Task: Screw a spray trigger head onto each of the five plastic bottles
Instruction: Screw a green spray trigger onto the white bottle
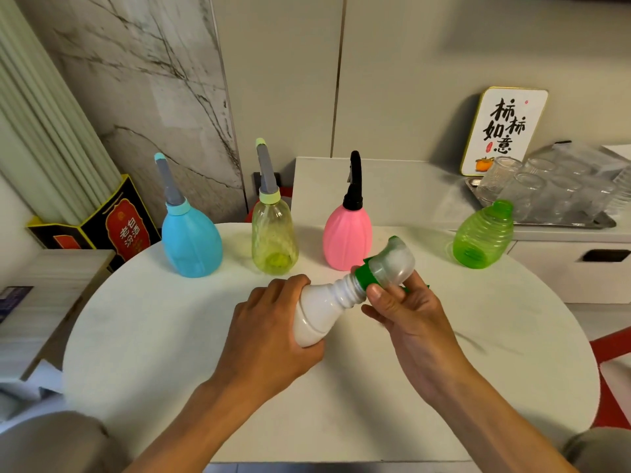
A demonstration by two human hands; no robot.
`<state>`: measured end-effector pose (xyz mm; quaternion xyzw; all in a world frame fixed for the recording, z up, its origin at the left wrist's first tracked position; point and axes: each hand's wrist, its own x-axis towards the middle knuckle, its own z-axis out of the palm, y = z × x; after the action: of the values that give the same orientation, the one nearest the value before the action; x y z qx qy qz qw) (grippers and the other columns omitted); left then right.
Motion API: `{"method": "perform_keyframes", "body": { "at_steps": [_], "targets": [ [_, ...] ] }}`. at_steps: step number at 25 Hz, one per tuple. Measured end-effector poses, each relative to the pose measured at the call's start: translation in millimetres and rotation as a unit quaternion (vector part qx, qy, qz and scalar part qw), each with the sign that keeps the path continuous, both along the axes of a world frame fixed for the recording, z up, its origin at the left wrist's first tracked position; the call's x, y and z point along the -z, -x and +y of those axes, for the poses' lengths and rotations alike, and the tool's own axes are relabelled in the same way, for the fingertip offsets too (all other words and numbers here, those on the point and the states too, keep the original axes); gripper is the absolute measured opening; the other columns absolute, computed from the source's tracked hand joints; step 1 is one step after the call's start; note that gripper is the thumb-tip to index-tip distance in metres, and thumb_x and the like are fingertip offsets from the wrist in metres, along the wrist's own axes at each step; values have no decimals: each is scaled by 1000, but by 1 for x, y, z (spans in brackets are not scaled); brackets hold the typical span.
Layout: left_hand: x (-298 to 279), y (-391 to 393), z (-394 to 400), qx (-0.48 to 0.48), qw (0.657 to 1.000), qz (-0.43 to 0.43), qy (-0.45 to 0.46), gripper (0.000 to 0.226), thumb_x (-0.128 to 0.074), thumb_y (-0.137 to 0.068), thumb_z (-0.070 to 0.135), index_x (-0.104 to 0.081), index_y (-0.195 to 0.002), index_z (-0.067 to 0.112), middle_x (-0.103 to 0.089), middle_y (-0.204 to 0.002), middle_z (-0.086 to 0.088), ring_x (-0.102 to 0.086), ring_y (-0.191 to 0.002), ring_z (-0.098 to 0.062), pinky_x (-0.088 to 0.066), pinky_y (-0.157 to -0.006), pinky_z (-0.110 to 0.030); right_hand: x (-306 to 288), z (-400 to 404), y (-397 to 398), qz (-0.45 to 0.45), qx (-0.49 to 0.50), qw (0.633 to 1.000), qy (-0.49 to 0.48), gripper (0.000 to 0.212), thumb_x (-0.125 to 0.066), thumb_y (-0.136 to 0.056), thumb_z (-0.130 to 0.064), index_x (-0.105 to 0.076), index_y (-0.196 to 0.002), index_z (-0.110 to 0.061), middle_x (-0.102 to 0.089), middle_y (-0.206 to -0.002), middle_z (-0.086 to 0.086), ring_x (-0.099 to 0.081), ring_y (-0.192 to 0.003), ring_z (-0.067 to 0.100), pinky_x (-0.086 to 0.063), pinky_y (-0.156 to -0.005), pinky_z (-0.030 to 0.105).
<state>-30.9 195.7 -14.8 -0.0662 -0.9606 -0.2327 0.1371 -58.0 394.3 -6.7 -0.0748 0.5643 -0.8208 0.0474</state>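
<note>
My left hand (269, 336) grips the body of a white bottle (321, 312), held tilted above the round white table (170, 353). My right hand (406, 308) holds a clear and green spray trigger head (386, 264) that sits at the bottle's neck. Along the far side of the table stand a blue bottle (191, 240) and a yellow bottle (273, 233), each with a grey spray head, and a pink bottle (346, 233) with a black one. A green bottle (483, 238) at the right has no head.
A metal tray (580, 221) of several upturned glasses sits on the counter at the back right, beside a framed calligraphy sign (503, 129). A black and red box (116, 223) stands at the left. A red chair (611, 377) lies to the right of the table.
</note>
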Motion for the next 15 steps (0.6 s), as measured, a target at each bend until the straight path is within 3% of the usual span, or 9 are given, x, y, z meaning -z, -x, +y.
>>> {"method": "perform_keyframes", "body": {
  "at_steps": [3, 6, 8, 9, 10, 12, 13, 15],
  "targets": [
    [-2, 1, -3, 16, 1000, 3, 25, 71, -80, -61, 45, -51, -123, 25, -59, -104, 6, -50, -87, -15, -49, -73, -34, -2, 8, 3, -36, 17, 994, -100, 47, -90, -63, -35, -71, -104, -23, -76, -91, -5, -69, -84, 8, -55, -70, 24],
    [-6, 4, -7, 25, 998, 0, 59, 73, -81, -59, 43, -52, -123, 23, -59, -105, 5, -52, -89, -18, -48, -73, -35, -1, 14, 6, -96, 35, 971, -216, 86, -88, -52, -56, -54, -126, -28, -66, -121, -3, -64, -105, 14, -54, -82, 34],
    [-7, 5, -10, 30, 996, 4, 84, 73, -81, -58, 43, -53, -122, 23, -60, -104, 4, -53, -89, -19, -47, -73, -35, -8, 19, 6, -43, 75, 944, -318, 110, -89, -54, -60, -33, -145, -36, -46, -147, -6, -50, -127, 15, -48, -95, 35],
    [-8, 6, -11, 33, 995, 4, 94, 74, -81, -57, 42, -52, -123, 24, -60, -105, 5, -54, -90, -20, -48, -74, -36, -10, 23, 6, 43, 94, 913, -394, 111, -83, -58, -64, -28, -149, -35, -38, -154, -7, -40, -136, 15, -42, -103, 35],
    [-9, 6, -12, 37, 994, 1, 100, 75, -80, -57, 43, -51, -124, 25, -60, -107, 5, -54, -92, -20, -49, -75, -37, -12, 27, 7, 159, 98, 866, -465, 99, -77, -66, -66, -34, -147, -30, -39, -153, -7, -35, -140, 14, -36, -107, 35],
    [-9, 5, -15, 45, 994, -11, 103, 75, -79, -58, 43, -49, -124, 28, -59, -108, 7, -54, -94, -19, -49, -77, -37, -15, 31, 7, 334, 64, 784, -520, 57, -67, -82, -60, -57, -124, -22, -59, -127, -10, -47, -126, 14, -39, -102, 35],
    [-10, 4, -17, 51, 993, -16, 110, 75, -79, -57, 43, -49, -124, 28, -58, -108, 8, -54, -94, -19, -49, -78, -36, -15, 31, 6, 367, 32, 767, -525, 41, -64, -87, -53, -60, -113, -21, -61, -112, -13, -52, -110, 13, -43, -92, 33],
    [-10, 4, -22, 63, 988, -21, 137, 75, -80, -57, 41, -50, -125, 28, -59, -109, 8, -53, -96, -19, -47, -79, -35, -13, 30, 3, 378, -24, 760, -528, 26, -64, -90, -43, -58, -106, -23, -55, -101, -17, -50, -91, 12, -42, -78, 29]
  ]
}}
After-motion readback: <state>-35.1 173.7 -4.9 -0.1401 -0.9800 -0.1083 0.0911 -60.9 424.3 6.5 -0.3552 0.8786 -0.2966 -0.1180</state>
